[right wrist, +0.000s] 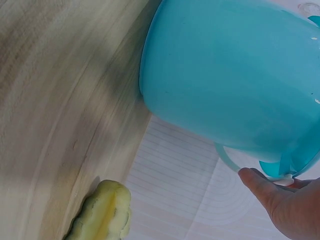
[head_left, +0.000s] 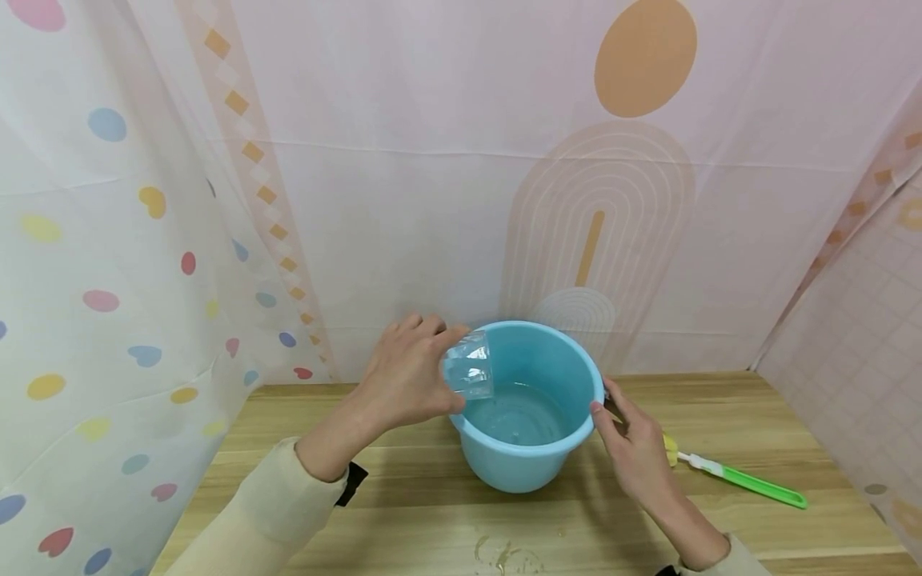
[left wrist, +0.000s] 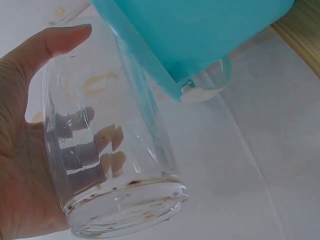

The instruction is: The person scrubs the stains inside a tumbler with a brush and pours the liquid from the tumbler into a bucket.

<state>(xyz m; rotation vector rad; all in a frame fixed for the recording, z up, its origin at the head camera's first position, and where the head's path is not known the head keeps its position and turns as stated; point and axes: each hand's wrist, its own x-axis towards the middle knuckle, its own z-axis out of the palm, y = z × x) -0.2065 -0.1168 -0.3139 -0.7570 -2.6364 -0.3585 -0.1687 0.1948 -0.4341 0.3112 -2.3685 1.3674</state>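
A clear drinking glass (head_left: 470, 366) is tipped on its side over the left rim of a light blue bucket (head_left: 515, 468). My left hand (head_left: 410, 372) grips the glass, the thumb on one side and the fingers wrapped round the other. Brown specks ring the glass's thick base (left wrist: 125, 207) in the left wrist view. Shallow water (head_left: 515, 416) covers the bucket's bottom. At the bucket's right rim, my right hand (head_left: 637, 448) holds on where the pale carrying handle (right wrist: 227, 159) joins, thumb by the handle. The bucket stands upright on the table.
A cleaning brush with a green handle (head_left: 763, 484) and yellow sponge head (right wrist: 105, 212) lies right of the bucket, partly behind the right hand. Wet marks (head_left: 504, 556) show on the wooden table (head_left: 403, 512) near its front. Patterned curtains (head_left: 403, 200) hang behind and at both sides.
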